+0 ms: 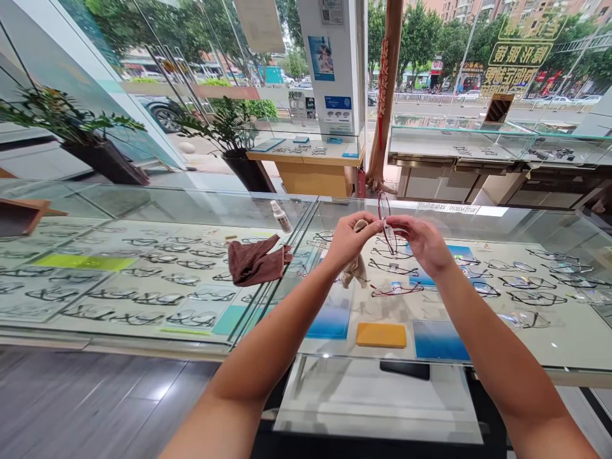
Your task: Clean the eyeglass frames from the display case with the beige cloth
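Both of my hands are raised over the glass display counter, fingers closed around a pair of dark red eyeglasses held with the lenses one above the other. My left hand pinches the glasses near their middle and also has a crumpled beige cloth in its grip, which hangs below the palm. My right hand pinches the glasses from the other side with thumb and fingertips. Fingers cover part of the frame. On the glass to the left lie a brown cloth and an upright white spray bottle.
Rows of eyeglasses lie inside the counter under the glass. A yellow case is near the front edge. Behind stand a wooden post, potted plants and another display case. A white drawer juts out below.
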The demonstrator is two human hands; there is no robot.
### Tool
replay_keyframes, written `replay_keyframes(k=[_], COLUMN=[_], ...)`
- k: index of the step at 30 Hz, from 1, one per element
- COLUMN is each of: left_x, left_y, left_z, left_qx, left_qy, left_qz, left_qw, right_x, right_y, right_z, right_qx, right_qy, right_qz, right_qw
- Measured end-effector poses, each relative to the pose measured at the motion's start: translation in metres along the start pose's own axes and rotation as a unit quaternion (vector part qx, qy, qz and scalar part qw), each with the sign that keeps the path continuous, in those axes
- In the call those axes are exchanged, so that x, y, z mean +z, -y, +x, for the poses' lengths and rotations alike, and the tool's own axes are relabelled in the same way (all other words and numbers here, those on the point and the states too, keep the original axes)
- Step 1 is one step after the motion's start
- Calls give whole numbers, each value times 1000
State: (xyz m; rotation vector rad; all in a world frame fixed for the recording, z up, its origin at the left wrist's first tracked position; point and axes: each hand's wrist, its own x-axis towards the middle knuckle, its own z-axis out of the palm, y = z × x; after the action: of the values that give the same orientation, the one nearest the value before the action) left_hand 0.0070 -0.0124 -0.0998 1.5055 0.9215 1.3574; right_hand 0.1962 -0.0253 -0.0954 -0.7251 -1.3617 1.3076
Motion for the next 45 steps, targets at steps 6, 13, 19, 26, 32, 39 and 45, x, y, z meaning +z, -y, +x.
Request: replay_keyframes(k=[6, 13, 19, 26, 32, 39, 45], left_x=[-1, -1, -1, -2, -10, -9, -6], left_y=[1, -8, -8, -3, 2, 1, 1], left_z=[2, 3, 6, 9, 14, 15, 14], left_qx=[-24, -93, -141, -104, -70, -60, -35], left_qy=[13, 47, 56, -57, -165, -201, -146], left_qz=[-34, -78, -101, -79, -64, -61, -103], left_qw=[999, 992, 983, 990, 982, 976, 983], right_x=[2, 1, -4, -12, -19, -15, -15], right_y=[1, -3, -3, -6, -8, -7, -2], right_z=[-2, -3, -3, -1, 1, -1, 2], right_qx=[-102, -268, -296, -316, -322, -301, -186], right_qy=[-9, -23, -34, -65, -50, -35, -134], right_qz=[-145, -399, -487, -573, -626, -613, -382], right_qw=[984, 876, 821, 754, 709, 730, 895])
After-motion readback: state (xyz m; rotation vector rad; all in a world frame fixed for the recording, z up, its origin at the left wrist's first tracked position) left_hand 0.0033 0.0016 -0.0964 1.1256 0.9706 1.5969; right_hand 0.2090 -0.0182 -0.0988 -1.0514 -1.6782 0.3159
